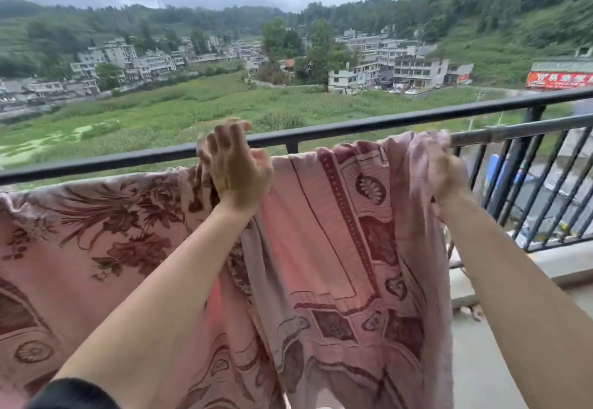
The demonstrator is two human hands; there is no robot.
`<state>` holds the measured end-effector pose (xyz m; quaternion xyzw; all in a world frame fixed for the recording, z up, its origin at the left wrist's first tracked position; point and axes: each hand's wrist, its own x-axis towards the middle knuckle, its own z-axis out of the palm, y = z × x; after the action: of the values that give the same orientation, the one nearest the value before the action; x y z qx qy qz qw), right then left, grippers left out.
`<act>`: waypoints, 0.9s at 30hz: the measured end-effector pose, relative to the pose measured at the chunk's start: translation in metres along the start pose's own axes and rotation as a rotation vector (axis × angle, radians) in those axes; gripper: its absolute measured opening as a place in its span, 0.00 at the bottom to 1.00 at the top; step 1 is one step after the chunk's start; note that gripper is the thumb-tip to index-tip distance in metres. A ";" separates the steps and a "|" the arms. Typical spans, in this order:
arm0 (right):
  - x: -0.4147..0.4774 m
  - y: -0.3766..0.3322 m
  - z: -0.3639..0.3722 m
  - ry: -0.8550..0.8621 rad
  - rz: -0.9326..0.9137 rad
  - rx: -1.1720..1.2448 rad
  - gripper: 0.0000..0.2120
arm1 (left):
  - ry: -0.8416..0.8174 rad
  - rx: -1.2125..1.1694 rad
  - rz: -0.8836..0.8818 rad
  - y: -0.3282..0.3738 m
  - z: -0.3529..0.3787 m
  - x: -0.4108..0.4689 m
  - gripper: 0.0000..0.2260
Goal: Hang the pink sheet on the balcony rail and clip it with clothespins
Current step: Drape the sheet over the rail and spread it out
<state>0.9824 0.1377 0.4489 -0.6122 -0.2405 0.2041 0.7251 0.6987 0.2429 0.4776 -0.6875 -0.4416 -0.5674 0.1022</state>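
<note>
Two hands, one sheet, one head view. One pink sheet with a dark red floral and border pattern hangs over the near bar and runs from the far left edge of frame to right of centre, falling below the bottom of frame. Two bars: black balcony rail farther out, and a grey pole just in front of it; the cloth's top edge sits on the pole line, just below the black rail. Left hand is at the sheet's top edge, centre-left, back of hand to camera, fingers spread and half bent above the rail; cannot tell whether the thumb pinches cloth. Right hand, blurred, grips the sheet's bunched right end where it meets the grey pole. One black sleeve at bottom left, on the left arm; right forearm bare. Far beyond: one green field, many pale buildings, one red sign at right.
</note>
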 end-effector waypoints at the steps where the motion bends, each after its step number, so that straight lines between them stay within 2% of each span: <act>1: 0.006 0.011 -0.004 -0.037 0.044 -0.115 0.24 | -0.065 -0.029 0.080 0.019 0.011 0.003 0.12; 3: 0.015 0.026 -0.012 -0.068 0.066 -0.154 0.28 | -0.333 -0.058 0.167 0.061 0.037 0.005 0.17; 5: 0.028 0.029 -0.023 -0.059 -0.036 -0.155 0.18 | -0.594 0.002 0.180 0.097 0.065 0.004 0.19; 6: 0.035 0.027 -0.031 -0.043 -0.109 -0.164 0.12 | -0.676 0.027 0.172 0.110 0.079 0.002 0.17; 7: 0.043 0.021 -0.039 -0.039 -0.178 -0.163 0.10 | -0.699 0.022 0.160 0.120 0.090 0.001 0.16; 9: 0.061 0.006 -0.057 -0.073 -0.301 -0.141 0.11 | -0.605 -0.072 0.150 0.138 0.108 0.005 0.14; 11: 0.084 -0.009 -0.072 -0.099 -0.339 -0.140 0.20 | -0.491 -0.176 0.165 0.155 0.125 0.006 0.13; 14: 0.111 -0.028 -0.082 -0.270 -0.149 -0.056 0.33 | -0.405 -0.254 0.158 0.185 0.144 0.002 0.12; 15: 0.118 -0.032 -0.084 -0.341 -0.069 -0.026 0.34 | -0.391 -0.269 0.144 0.194 0.150 0.002 0.12; 16: 0.124 -0.036 -0.086 -0.386 -0.037 0.004 0.30 | -0.386 -0.281 0.129 0.201 0.156 0.004 0.11; 19: 0.143 -0.046 -0.094 -0.368 -0.152 0.106 0.10 | -0.390 -0.365 0.033 0.217 0.168 0.012 0.12; 22: 0.162 -0.056 -0.111 -0.362 -0.158 0.275 0.05 | -0.301 -0.572 -0.151 0.237 0.176 0.019 0.10; 24: 0.175 -0.065 -0.127 -0.473 -0.088 0.255 0.03 | -0.282 -0.609 -0.192 0.256 0.181 0.017 0.09; 26: 0.185 -0.071 -0.147 -0.526 -0.084 0.168 0.07 | -0.337 -0.589 -0.195 0.280 0.186 0.011 0.08; 27: 0.188 -0.074 -0.158 -0.462 -0.142 0.159 0.10 | -0.349 -0.591 -0.202 0.294 0.186 0.006 0.08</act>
<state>1.2281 0.1117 0.5191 -0.4717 -0.4256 0.3053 0.7093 1.0396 0.1925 0.5267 -0.7270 -0.3350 -0.5516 -0.2345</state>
